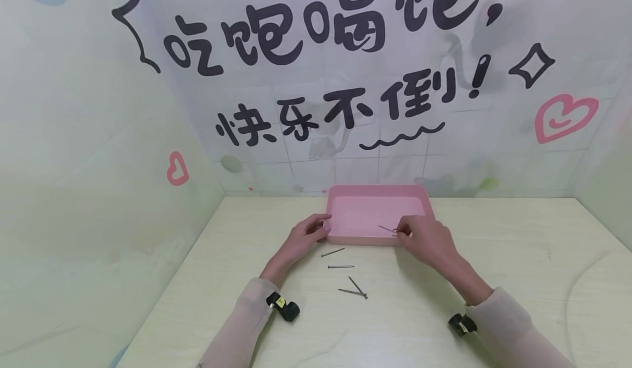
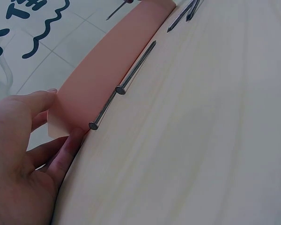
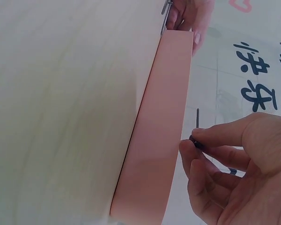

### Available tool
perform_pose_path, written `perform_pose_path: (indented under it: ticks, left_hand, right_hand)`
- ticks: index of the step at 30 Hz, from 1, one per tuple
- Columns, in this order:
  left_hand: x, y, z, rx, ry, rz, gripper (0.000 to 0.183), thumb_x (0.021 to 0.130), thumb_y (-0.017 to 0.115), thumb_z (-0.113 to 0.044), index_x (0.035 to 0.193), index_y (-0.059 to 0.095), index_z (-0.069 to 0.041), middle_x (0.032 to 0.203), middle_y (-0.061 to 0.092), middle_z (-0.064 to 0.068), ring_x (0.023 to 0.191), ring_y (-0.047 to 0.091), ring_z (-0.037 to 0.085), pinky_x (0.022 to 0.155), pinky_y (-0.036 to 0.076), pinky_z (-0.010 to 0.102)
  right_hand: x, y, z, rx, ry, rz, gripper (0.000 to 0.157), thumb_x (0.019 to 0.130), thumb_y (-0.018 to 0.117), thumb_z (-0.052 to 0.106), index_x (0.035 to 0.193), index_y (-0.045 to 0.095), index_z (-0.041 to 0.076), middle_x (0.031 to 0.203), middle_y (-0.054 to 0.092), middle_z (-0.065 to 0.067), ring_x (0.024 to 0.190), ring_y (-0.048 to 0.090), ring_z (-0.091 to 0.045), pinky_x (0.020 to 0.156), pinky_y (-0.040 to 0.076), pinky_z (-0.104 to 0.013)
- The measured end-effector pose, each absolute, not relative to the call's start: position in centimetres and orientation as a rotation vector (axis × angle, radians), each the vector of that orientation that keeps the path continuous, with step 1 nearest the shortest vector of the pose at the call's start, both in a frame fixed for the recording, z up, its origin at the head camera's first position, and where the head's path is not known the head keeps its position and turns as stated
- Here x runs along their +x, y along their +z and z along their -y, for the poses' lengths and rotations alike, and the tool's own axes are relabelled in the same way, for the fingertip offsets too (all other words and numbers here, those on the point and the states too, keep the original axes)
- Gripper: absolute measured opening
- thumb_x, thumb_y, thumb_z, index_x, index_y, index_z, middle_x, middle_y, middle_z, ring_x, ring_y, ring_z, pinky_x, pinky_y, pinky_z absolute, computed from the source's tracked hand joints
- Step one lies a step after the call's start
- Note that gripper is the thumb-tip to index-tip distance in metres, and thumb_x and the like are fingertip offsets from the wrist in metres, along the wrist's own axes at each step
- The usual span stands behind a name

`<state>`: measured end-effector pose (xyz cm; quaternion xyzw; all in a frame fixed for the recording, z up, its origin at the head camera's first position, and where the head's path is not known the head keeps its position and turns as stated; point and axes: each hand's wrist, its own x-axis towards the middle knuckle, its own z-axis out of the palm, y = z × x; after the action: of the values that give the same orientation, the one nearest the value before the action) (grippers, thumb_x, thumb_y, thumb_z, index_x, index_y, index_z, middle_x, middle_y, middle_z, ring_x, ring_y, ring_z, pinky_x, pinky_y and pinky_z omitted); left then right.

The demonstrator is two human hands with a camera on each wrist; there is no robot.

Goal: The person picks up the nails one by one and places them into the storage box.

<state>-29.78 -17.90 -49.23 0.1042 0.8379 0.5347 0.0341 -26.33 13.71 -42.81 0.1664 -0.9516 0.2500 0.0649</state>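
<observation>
In the head view, a pink rectangular tray [image 1: 380, 241] stands at the back of the table. My left hand [image 1: 307, 233] grips its left side, index finger over the rim and thumb low by the front corner. My right hand [image 1: 424, 237] pinches a metal nail [image 1: 387, 229] over the tray's front right part. The right wrist view shows this nail [image 3: 197, 119] held near its head, its shaft sticking out past the fingertips. In front of the tray lie several more nails [image 1: 340, 266], two of them crossing; the left wrist view shows two nail heads [image 2: 120, 89] close up.
The pale wood-grain table [image 1: 395, 318] runs back to a printed wall sheet [image 1: 306, 176] with black lettering and hearts. Another sheet [image 1: 99, 220] closes off the left side. A small black camera [image 1: 283, 306] sits on each wrist.
</observation>
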Motion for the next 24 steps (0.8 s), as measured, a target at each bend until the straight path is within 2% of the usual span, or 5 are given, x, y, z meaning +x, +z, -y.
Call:
perform_pose_path:
  ticks: [24]
  left_hand:
    - [-29.82, -49.32, 17.93, 0.323, 1.638, -2.586, 0.041, 0.104, 0.063, -0.030, 0.145, 0.059, -0.024, 0.146, 0.062, 0.011, 0.127, 0.065, 0.025, 0.106, 0.056, 0.040]
  right_hand:
    - [-26.61, -43.11, -13.87, 0.499, 0.763, 2.855, 0.010, 0.094, 0.069, 0.010, 0.096, 0.078, 0.008, 0.088, 0.076, -0.005, 0.065, 0.056, -0.013, 0.052, 0.042, -0.028]
